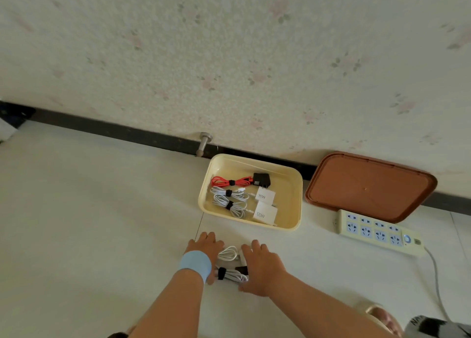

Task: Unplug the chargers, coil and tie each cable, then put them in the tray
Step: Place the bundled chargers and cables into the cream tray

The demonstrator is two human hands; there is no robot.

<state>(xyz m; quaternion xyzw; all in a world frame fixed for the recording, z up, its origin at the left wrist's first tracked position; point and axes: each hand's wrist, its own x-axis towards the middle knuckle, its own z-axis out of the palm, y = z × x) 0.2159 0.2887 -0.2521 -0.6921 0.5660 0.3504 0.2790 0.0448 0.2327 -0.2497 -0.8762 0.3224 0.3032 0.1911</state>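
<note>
A cream tray (293,185) stands on the floor by the wall. In it lie a red tied cable (230,181) with a black charger (261,179), and two white tied cables (230,200) with white chargers (265,211) marked 90W and 120W. Nearer me, two white coiled cables (229,264) lie on the floor between my hands; the nearer one has a black tie. My left hand (205,248), with a blue wristband, rests flat left of them. My right hand (262,266) lies over their right ends, fingers fairly straight; what is under it is hidden.
A power strip (377,232) with empty sockets lies to the right, its grey cord running toward me. A brown tray (369,187) leans by the wall. A metal door stop (204,144) sticks out of the dark skirting. A slipper and a sock show at the bottom right.
</note>
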